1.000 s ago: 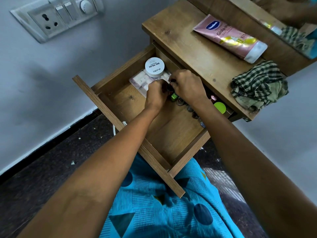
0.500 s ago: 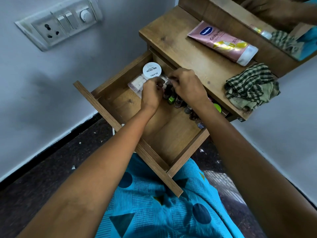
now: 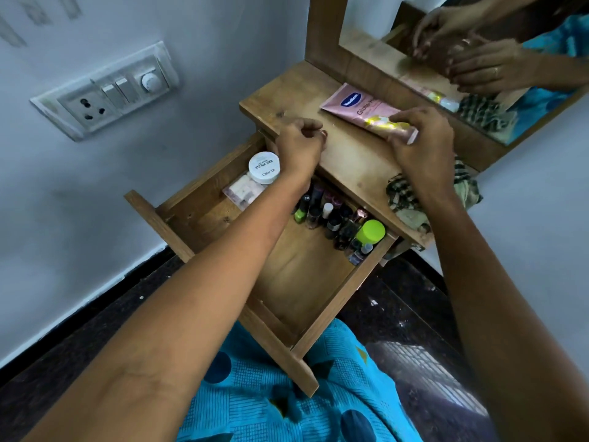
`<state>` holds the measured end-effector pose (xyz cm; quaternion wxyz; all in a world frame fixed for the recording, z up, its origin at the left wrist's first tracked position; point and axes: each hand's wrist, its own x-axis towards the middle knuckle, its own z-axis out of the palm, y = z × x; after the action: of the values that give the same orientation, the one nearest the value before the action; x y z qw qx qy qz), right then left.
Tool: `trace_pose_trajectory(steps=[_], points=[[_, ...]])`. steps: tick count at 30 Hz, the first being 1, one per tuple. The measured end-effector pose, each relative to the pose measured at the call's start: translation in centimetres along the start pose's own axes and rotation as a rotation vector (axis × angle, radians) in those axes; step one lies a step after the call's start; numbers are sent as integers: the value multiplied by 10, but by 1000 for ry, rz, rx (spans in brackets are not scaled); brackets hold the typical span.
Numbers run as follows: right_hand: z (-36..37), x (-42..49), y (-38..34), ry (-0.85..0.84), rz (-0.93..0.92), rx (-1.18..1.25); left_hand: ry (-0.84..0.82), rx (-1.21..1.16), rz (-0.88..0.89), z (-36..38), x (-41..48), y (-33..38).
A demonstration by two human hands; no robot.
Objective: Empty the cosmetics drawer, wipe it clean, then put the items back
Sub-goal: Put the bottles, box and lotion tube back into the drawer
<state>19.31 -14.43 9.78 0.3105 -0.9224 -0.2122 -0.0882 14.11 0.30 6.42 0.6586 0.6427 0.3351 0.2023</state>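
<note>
The wooden drawer (image 3: 153,218) is pulled open under the dressing-table top (image 3: 347,161). At its back stand a white nail-polish jar (image 3: 264,167) on a pale packet (image 3: 242,191), a row of small nail-polish bottles (image 3: 328,215) and a bottle with a green cap (image 3: 371,231). My left hand (image 3: 299,145) hovers over the table's front edge with fingers curled; nothing shows in it. My right hand (image 3: 420,141) grips the lower end of the pink lotion tube (image 3: 357,106) lying on the table top.
A checked cloth (image 3: 401,196) lies bunched on the table's right end, partly under my right forearm. A mirror (image 3: 478,59) stands behind the table. A switchboard (image 3: 108,90) is on the wall to the left. My blue-clad lap sits below the drawer front.
Both hands have risen out of the drawer from the nail-polish bottles. The left is now over the table edge; the right has reached the pink tube. The camera tilted up.
</note>
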Motion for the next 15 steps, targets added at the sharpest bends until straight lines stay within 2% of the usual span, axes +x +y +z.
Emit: trace_pose_trajectory(steps=[3,6,15], points=[[-7,6,17,29,39,-38,-56,-126,-220,21,5,7],[-8,10,30,1,55,-43,-80,-223,-356,38,11,11],[-6,21,51,-77,78,21,-1,-251,-384,53,31,29]])
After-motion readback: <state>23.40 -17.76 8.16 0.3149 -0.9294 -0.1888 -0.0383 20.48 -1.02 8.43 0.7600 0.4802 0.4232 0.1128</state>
